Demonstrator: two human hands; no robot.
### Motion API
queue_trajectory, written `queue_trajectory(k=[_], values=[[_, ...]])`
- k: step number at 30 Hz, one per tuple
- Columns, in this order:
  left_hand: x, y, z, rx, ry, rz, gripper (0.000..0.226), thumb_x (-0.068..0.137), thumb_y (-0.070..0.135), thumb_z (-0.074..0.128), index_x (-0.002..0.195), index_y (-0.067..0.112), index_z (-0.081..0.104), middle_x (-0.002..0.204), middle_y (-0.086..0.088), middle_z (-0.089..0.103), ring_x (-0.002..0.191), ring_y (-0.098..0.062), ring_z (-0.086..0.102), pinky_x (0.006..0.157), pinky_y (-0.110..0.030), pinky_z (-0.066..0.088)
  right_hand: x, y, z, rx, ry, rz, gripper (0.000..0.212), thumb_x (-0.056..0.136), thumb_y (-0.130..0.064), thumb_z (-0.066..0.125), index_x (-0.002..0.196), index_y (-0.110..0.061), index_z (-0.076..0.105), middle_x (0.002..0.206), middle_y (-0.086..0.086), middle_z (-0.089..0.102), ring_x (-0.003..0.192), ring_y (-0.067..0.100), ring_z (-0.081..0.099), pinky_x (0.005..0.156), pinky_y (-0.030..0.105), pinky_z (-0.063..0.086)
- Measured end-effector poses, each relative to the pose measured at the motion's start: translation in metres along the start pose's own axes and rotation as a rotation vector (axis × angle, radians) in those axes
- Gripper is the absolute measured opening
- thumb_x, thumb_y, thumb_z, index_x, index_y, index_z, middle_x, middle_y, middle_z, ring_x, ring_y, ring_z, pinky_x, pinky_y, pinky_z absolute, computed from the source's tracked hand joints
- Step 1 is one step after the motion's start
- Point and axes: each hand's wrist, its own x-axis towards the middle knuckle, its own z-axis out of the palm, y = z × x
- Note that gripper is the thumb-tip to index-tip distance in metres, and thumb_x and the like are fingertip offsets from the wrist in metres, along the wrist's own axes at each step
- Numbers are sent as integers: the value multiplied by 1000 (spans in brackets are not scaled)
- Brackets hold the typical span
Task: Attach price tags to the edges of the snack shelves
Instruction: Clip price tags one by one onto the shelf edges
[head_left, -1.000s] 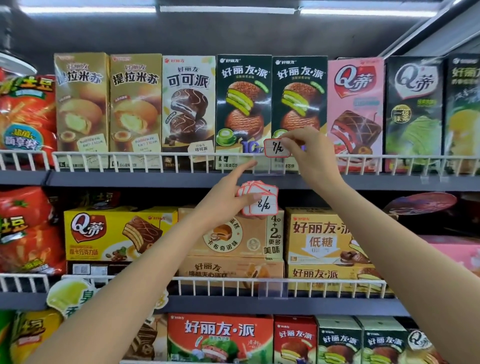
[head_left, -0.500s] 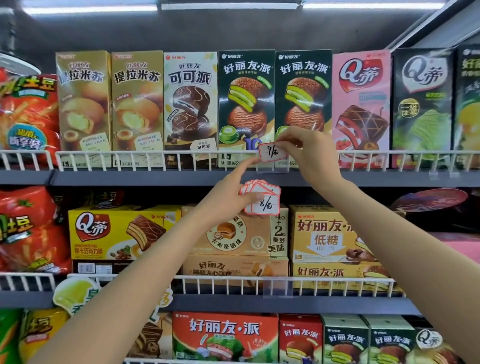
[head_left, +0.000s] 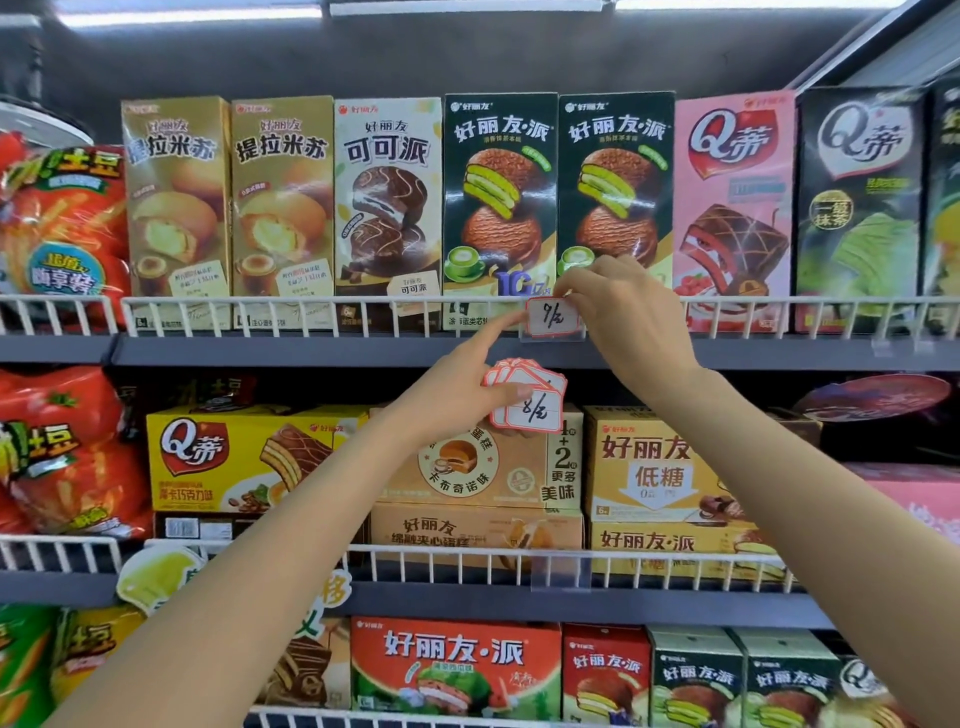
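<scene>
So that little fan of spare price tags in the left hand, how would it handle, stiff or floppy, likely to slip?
The spare price tags look like thin card: probably light and bendy, yet they hold flat while the left hand pinches only one edge, so fairly stiff for their size. Fanned and overlapping, loose ones could slide out if the pinch eases.

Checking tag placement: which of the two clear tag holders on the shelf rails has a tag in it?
The upper clear holder, where the right hand seats the price tag; the lower holder is empty.

You had open air before the shelves; the white wire rail (head_left: 311, 304) and upright snack boxes (head_left: 387, 208) blocked reaching deeper.
</scene>
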Motion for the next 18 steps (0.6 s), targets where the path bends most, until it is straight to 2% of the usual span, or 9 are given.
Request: queue_trajectory(k=[3, 8, 12, 15, 18], values=[[0, 0, 0, -4, -2, -11, 72, 87, 26, 64, 139, 48, 20, 127, -11, 58, 95, -26, 65, 92, -49, 50, 0, 0, -3, -57, -42, -23, 18, 79, -4, 66, 96, -9, 67, 85, 14, 62, 82, 33, 54, 50, 33, 37], [2, 0, 0, -27, -4, -14, 71, 87, 25, 64, 136, 52, 21, 120, -8, 61, 92, -31, 66, 88, -52, 51, 0, 1, -4, -103, -44, -32, 15, 77, -5, 69, 92, -9, 68, 81, 13, 63, 79, 33, 54, 50, 30, 31], [3, 0, 0, -31, -7, -23, 71, 87, 24, 64, 138, 49, 22, 121, -12, 61, 92, -32, 66, 89, -52, 50, -2, 2, -5, -142, -54, -22, 14, 81, -7, 65, 95, -9, 68, 85, 12, 63, 83, 30, 54, 52, 30, 31], [3, 0, 0, -20, -7, -22, 71, 87, 24, 64, 138, 49, 22, 115, -9, 62, 92, -34, 65, 89, -52, 50, -4, 2, -3, -61, -27, 30, 15, 88, -9, 56, 98, -7, 68, 89, 12, 63, 88, 30, 54, 54, 31, 32], [4, 0, -1, -18, -9, -25, 71, 86, 25, 65, 138, 49, 22, 131, -7, 55, 94, -31, 64, 90, -52, 50, -6, 1, -3, -11, -23, 60, 18, 91, -10, 52, 100, -8, 67, 88, 13, 63, 87, 30, 54, 55, 33, 38]])
